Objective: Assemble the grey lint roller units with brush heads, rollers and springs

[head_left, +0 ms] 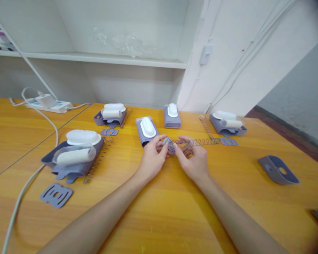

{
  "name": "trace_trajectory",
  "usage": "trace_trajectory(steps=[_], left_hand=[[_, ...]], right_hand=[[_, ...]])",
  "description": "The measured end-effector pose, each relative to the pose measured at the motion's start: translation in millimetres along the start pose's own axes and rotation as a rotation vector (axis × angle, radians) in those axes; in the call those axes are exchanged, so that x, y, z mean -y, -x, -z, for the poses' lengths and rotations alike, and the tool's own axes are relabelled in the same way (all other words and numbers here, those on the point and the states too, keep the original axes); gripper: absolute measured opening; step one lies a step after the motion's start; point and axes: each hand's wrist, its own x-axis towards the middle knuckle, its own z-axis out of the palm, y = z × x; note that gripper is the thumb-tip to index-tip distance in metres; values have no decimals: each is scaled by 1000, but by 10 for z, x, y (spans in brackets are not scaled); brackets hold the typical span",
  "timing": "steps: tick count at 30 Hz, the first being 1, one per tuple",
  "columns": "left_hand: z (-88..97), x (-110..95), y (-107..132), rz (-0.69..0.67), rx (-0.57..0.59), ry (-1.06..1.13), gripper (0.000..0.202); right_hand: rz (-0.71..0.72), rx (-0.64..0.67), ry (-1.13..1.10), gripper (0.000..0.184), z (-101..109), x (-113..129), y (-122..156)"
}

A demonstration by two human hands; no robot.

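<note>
My left hand (152,155) and my right hand (193,160) meet at the middle of the wooden table (159,211). Both pinch a small grey-purple flat plastic plate (169,144) between thumbs and forefingers. A long coiled metal spring (198,142) lies on the table and runs from my right hand's fingers off to the right. Just behind my left hand sits a grey-purple housing with a white oval insert (147,129).
Several kits of grey-purple housings with white parts lie about: near left (74,155), far left (111,115), far middle (172,116), far right (228,125). A loose flat plate (56,194), an empty housing (278,170), a power strip (49,103) with white cable (29,176).
</note>
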Motion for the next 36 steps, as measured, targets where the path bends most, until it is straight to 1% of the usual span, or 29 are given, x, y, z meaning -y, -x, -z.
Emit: trace_trajectory(steps=[6, 11, 13, 18, 23, 26, 32, 36], left_hand=[[-3, -17, 10, -21, -17, 13, 33], [-14, -35, 17, -42, 10, 3, 42], [-18, -37, 18, -58, 12, -17, 44], [-19, -31, 17, -51, 12, -29, 44], [-15, -12, 12, -72, -1, 8, 42], [-16, -4, 13, -79, 16, 17, 41], [-8, -24, 25, -80, 34, 26, 41], [-1, -33, 24, -76, 50, 20, 42]], right_hand=[[-16, 20, -6, 26, 3, 1, 1], [-74, -28, -119, 34, 3, 15, -20], [-77, -39, -138, 35, 5, 19, -23], [-13, -70, -83, 29, 15, 16, -3], [46, -41, -24, 24, 10, 11, 9], [49, -35, -15, 25, 9, 11, 6], [44, -28, -21, 34, 19, 18, 3], [50, -27, -12, 32, 17, 21, 5]])
